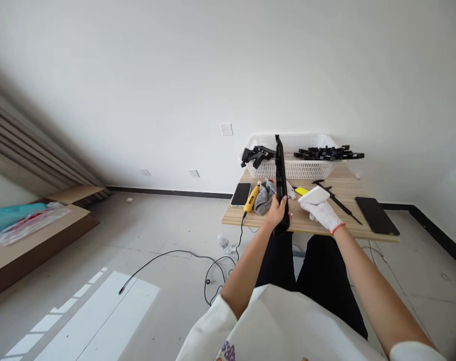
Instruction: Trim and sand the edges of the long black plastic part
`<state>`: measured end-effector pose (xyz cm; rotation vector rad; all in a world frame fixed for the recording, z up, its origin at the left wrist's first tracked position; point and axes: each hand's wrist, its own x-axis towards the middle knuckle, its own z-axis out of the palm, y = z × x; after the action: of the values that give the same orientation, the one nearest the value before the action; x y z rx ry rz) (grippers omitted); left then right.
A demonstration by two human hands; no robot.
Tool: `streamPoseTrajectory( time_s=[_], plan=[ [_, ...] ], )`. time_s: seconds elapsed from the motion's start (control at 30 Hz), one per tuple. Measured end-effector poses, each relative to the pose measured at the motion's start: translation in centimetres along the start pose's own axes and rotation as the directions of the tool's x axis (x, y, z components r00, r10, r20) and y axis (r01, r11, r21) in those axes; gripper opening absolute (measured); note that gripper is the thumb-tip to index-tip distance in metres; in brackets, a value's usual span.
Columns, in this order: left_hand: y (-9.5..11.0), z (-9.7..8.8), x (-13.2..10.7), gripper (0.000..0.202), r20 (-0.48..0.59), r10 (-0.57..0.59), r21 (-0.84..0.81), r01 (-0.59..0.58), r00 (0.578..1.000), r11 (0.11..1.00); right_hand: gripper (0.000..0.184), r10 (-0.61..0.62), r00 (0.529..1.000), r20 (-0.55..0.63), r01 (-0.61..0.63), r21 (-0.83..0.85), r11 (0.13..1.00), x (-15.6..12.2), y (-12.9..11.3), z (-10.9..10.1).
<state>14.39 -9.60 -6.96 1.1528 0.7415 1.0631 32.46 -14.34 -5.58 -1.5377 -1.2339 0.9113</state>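
Over the pale wooden counter (318, 228), bare left hand (277, 210) gripped a long black plastic bar (280, 175) upright; white-gloved right hand (323, 213) clasped a white flat block (313, 195).

Behind the long black part (281, 180), the basket (306, 170) front is partly hidden. Left of the part, the grey cloth (264, 198) covers part of the desk (325, 228). The white object (313, 195) right of it hides the gloved fingers. The cardboard box (32, 240), far left, is cut by the edge.
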Motion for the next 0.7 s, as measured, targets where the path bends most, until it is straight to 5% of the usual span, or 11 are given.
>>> streamPoseTrajectory(
  time_s=[0.2, 0.37, 0.57, 0.7],
  plan=[
    [-0.2, -0.1, 0.4, 0.043, 0.056, -0.009, 0.013, 0.009, 0.998, 1.0, 0.037, 0.01, 1.0, -0.005, -0.009, 0.205, 0.979, -0.8, -0.6, 0.5],
    [0.1, -0.8, 0.7, 0.057, 0.122, -0.027, 0.032, 0.023, 0.992, 0.999, 0.045, -0.023, 0.997, -0.069, 0.049, 0.388, 0.92, -0.3, -1.2, 2.8],
    [0.9, -1.2, 1.1, 0.056, 0.201, -0.065, 0.107, 0.044, 0.978, 0.993, 0.043, 0.057, 0.998, -0.022, -0.039, 0.498, 0.866, 0.7, -2.1, 5.5],
    [1.8, -1.5, 0.5, 0.05, 0.175, 0.041, 0.235, -0.082, 0.984, 0.968, 0.042, 0.119, 0.992, -0.031, -0.088, 0.492, 0.866, 0.0, -2.9, 5.8]
  ],
)
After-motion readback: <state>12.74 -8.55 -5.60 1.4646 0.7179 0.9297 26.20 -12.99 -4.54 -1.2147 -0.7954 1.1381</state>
